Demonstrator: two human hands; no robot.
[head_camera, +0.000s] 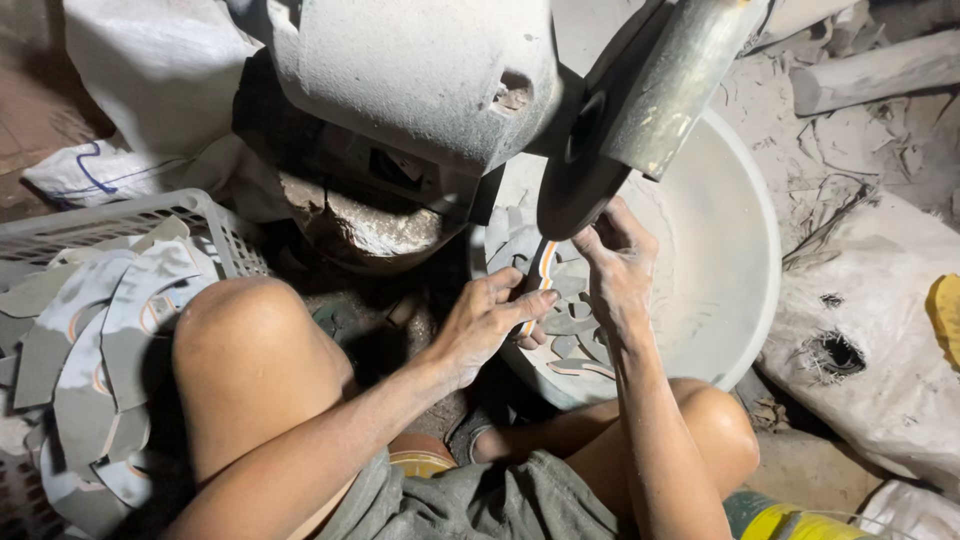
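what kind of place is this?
Likely a small, dusty grinding workshop on the floor. Both hands, left hand and right hand, hold a curved strip at a grinding wheel. Cut pieces fill a grey basin and a plastic basket; dust coats everything.

— What are the hands doing?
— Both are gripping a curved strip (541, 277) with an orange stripe, pressing its upper end against the dark wheel (580, 190) of a dusty grinder (420, 70). The left hand (485, 325) is pinching the lower part; the right hand (615, 265) is steadying it near the wheel.
— What is lying below?
— A pale basin (730, 250) is holding more grey cut pieces (570, 320). Beside the left knee (240, 330), a basket (110, 220) is sitting full of similar curved pieces.
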